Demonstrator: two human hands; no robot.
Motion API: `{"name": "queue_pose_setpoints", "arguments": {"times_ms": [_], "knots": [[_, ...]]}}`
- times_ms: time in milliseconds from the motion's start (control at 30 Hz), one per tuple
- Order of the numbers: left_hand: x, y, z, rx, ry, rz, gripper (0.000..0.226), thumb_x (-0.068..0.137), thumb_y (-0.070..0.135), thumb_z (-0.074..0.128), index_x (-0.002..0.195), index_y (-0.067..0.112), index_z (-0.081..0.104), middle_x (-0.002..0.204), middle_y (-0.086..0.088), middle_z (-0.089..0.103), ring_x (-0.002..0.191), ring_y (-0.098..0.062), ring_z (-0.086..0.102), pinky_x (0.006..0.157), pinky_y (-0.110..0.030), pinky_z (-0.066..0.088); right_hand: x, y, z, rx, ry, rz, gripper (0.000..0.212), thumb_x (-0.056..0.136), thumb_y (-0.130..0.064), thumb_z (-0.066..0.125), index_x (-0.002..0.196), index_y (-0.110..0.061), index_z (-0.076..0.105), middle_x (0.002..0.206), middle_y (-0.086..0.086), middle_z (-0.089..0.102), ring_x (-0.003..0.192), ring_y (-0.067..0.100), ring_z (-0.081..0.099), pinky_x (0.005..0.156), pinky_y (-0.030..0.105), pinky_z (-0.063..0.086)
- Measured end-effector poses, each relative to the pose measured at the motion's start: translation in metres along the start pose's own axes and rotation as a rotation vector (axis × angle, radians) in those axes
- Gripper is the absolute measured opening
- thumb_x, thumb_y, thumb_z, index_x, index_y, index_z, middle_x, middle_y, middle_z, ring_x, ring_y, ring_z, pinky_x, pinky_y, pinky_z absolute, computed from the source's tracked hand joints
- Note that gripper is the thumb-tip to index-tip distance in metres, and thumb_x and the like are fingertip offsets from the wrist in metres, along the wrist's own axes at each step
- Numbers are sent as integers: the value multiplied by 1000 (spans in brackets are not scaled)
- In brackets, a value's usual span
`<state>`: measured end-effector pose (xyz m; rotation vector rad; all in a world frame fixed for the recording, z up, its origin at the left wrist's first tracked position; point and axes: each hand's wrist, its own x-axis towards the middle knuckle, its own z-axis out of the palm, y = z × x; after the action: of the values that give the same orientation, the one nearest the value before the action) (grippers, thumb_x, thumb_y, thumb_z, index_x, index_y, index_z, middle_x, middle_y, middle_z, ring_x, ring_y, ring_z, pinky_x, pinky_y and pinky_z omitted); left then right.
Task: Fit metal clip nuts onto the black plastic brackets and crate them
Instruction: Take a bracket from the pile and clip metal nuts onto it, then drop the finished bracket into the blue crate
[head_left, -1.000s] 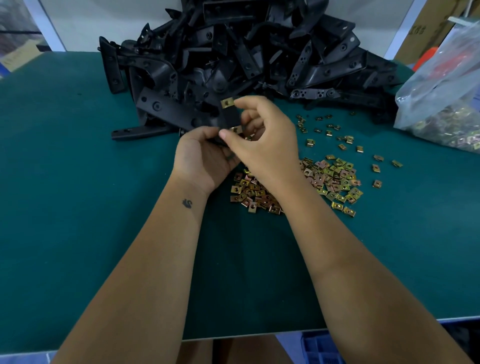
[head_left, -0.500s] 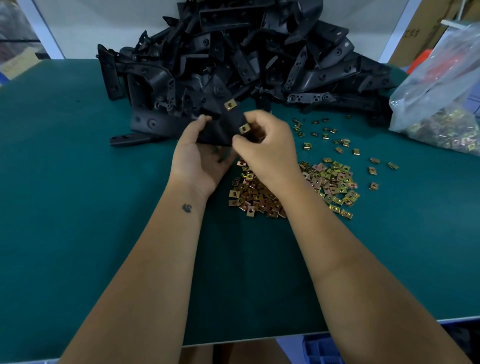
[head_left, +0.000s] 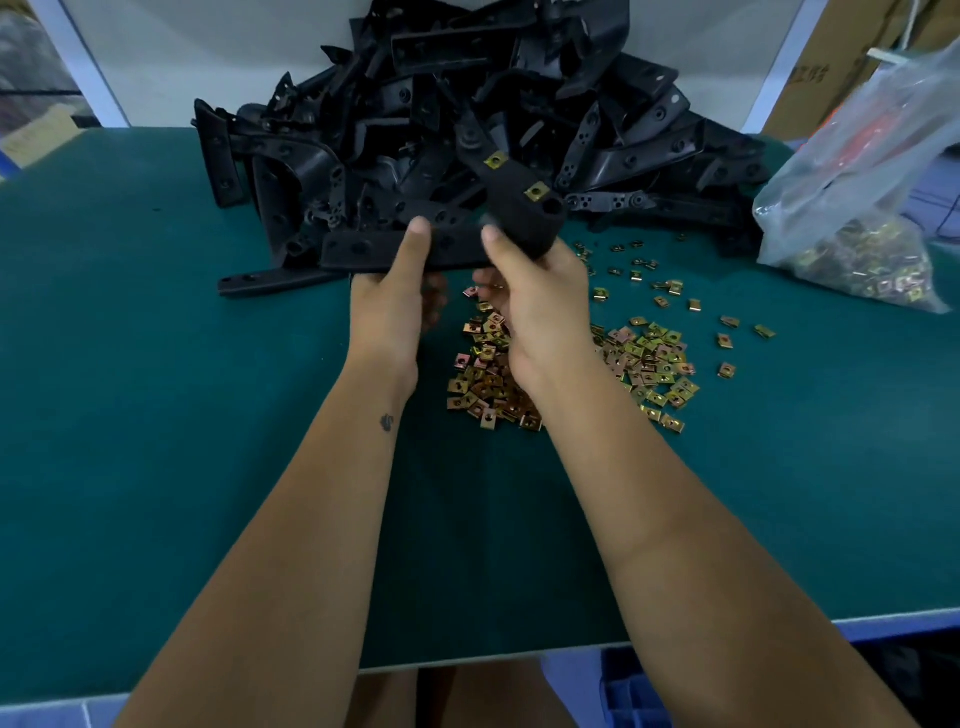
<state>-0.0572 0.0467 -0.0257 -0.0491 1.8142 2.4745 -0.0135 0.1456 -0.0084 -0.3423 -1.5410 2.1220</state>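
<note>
**Black bracket with two clip nuts, held in both hands above the bench**

Black plastic bracket (head_left: 519, 218) is shown raised just above the green mat (head_left: 156, 415), in front of the pile of brackets (head_left: 467, 114); two brass-coloured clip nuts are seen fitted on it, an upper clip nut (head_left: 495, 160) and a lower clip nut (head_left: 537, 192), with one bare round hole beside the lower one; the left hand (head_left: 395, 306) is curled around the bracket's long flat arm, thumb on top and fingers hidden underneath; the right hand (head_left: 540, 306) is wrapped around the thicker end, thumb pressed on the upper face. One bracket is held; those in the pile are too many and too tangled to be counted. Loose clip nuts (head_left: 649, 364) are spread on the mat under and to the right of the hands, well over a hundred in a dense heap, with about twenty singles scattered further back. One clear plastic bag (head_left: 862, 208), with more nuts gathered in its bottom, is set at the right edge. The mat is seen to cover a bench with a pale rim; a white panel (head_left: 182, 52) is set behind the pile; cardboard boxes (head_left: 831, 62) are stacked at the upper right; part of a blue crate (head_left: 634, 696) is visible below the near edge.
</note>
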Motion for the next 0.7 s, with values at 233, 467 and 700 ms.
{"name": "queue_pose_setpoints", "arguments": {"times_ms": [233, 467, 700], "knots": [[-37, 2, 35, -292, 63, -156, 26, 91, 33, 70, 105, 12, 63, 73, -1, 64, 49, -9, 57, 48, -21, 47, -24, -27, -34, 94, 159, -1, 10, 90, -9, 68, 83, -15, 66, 67, -5, 63, 54, 7, 54, 53, 23, 47], [-113, -25, 110, -137, -271, -313, 28, 91, 31, 71, 105, 9, 62, 72, -2, 69, 50, -8, 62, 47, -18, 49, -76, -58, -137, 250, 518, -68, 14, 92, -9, 66, 81, -16, 61, 66, -5, 57, 49, 8, 44, 47, 20, 37], [-200, -52, 191, 55, -693, -349, 14, 95, 13, 64, 82, 15, 60, 64, 3, 69, 52, -8, 67, 49, -16, 50, -146, -89, -271, 351, 815, -209, 14, 95, -5, 60, 84, -14, 61, 65, -3, 50, 44, 7, 37, 41, 18, 32]]}}
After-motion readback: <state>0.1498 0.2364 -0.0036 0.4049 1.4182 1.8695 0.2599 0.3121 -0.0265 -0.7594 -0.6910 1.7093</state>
